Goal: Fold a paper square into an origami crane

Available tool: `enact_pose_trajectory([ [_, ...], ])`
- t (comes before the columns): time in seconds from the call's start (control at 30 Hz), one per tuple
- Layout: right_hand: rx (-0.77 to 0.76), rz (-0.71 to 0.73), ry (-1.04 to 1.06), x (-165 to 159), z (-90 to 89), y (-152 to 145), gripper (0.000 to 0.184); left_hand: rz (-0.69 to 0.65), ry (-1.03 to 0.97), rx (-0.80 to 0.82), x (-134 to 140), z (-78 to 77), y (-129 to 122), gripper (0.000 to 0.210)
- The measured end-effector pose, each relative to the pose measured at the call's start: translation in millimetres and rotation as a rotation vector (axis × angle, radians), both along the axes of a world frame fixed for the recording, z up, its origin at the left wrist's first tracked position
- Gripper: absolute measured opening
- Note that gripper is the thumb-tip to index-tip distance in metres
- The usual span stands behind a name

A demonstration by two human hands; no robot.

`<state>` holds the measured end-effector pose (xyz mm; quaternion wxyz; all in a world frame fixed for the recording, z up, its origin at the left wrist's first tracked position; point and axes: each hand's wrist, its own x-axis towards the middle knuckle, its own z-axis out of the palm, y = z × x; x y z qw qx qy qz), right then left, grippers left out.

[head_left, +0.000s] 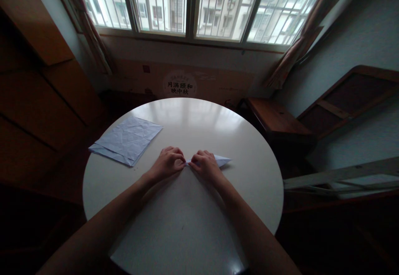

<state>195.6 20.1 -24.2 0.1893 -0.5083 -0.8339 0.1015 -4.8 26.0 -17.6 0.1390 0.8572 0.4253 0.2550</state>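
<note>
A narrow folded piece of white paper (222,160) lies at the middle of the round table, its pointed end sticking out to the right. My left hand (169,161) pinches its left end between thumb and fingertips. Close beside it, my right hand (205,163) is closed on the same paper, thumb and fingers pressed together near the left hand's tips. Both hands cover most of the paper's middle, so its full shape is hidden. Over on the left of the table rests a stack of creased white paper sheets (127,140).
The white round table (183,225) has a curved edge all around. Past it on the right stand a brown wooden bench (274,117) and a framed wooden panel (346,96). Wooden cabinets (37,100) line the left. A barred window (193,5) is behind.
</note>
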Motion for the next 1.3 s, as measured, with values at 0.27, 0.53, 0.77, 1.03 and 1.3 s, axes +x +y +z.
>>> enact_pose_trajectory([
  [0.27, -0.035, -0.020, 0.001, -1, 0.3, 0, 0.014, 0.043, -0.015, -0.054, 0, -1.5, 0, 0.007],
  [0.53, -0.019, -0.027, 0.027, -1, -1.3, 1, 0.014, 0.129, -0.044, -0.067, 3, -8.5, 4, 0.008],
  [0.77, -0.050, -0.033, 0.017, 0, -0.4, 2, 0.014, 0.067, -0.075, -0.095, -2, -10.1, 9, 0.004],
  [1.03, -0.100, -0.049, 0.002, -1, 2.6, 3, 0.015, 0.073, -0.087, -0.097, -1, -11.4, 10, 0.006],
  [1.3, -0.113, -0.052, -0.008, -1, 4.4, 2, 0.015, 0.136, -0.022, -0.045, 4, -11.5, 5, 0.007],
])
